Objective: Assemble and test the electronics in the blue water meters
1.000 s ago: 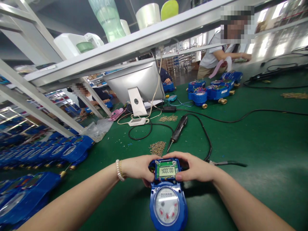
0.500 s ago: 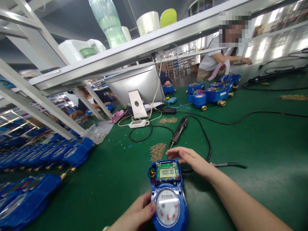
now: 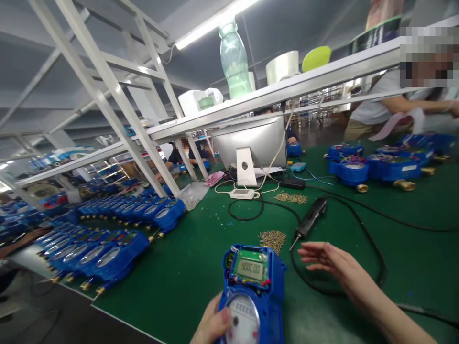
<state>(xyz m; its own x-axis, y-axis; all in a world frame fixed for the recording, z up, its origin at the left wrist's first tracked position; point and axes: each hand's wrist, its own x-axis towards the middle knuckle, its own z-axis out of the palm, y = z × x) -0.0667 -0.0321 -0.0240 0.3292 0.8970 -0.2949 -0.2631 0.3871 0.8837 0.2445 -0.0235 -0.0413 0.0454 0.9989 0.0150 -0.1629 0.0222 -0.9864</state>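
A blue meter [image 3: 270,306] with a round dial and a lit digital display [image 3: 250,269] is at the bottom middle. My left hand [image 3: 212,321] grips its left side, thumb on the dial's edge. To the right of the meter, my right hand [image 3: 332,265] is held over the green table with fingers apart and nothing in them. A black electric screwdriver [image 3: 312,217] lies just beyond my right fingers. Beside its tip is a pile of small screws [image 3: 273,241], with a second pile [image 3: 291,197] farther back.
Rows of blue meters [image 3: 118,258] stand at the left. More meters [image 3: 390,165] sit at the back right, near a person in a white shirt [image 3: 373,107]. Black cables [image 3: 366,234] loop across the right side. A monitor [image 3: 251,143] stands under a shelf [image 3: 322,71].
The view has swung left, showing more meter rows. My left hand has tilted the meter, which now shows its right side. My right hand has moved away from it, to the right.
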